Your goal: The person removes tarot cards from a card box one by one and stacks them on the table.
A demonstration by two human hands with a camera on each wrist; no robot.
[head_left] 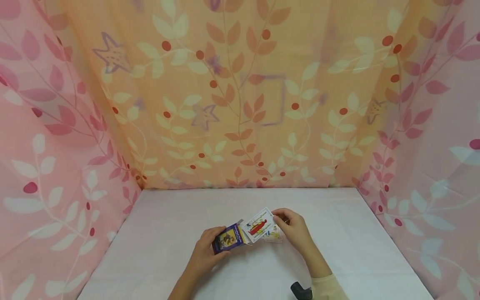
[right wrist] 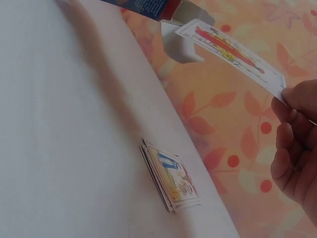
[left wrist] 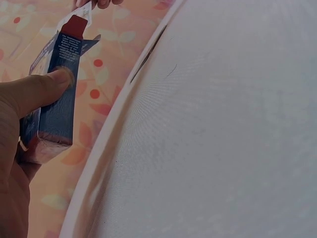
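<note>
My left hand point(head_left: 208, 245) grips a dark blue card box point(head_left: 228, 239) with a picture on its front; its flaps stand open at the end facing right. In the left wrist view the thumb presses on the narrow side of the box point(left wrist: 60, 94). My right hand point(head_left: 294, 227) pinches a white-bordered playing card point(head_left: 258, 225) with a red figure by its corner. The card's other end lies at the mouth of the box. Below it a small stack of cards point(right wrist: 173, 178) rests on the table, partly hidden by the held card in the head view.
A white-covered table point(head_left: 180, 204) lies under the hands. Leaf-patterned cloth point(head_left: 240, 158) hangs behind it and at both sides. A black object point(head_left: 301, 290) shows beside the right sleeve at the bottom edge of the head view.
</note>
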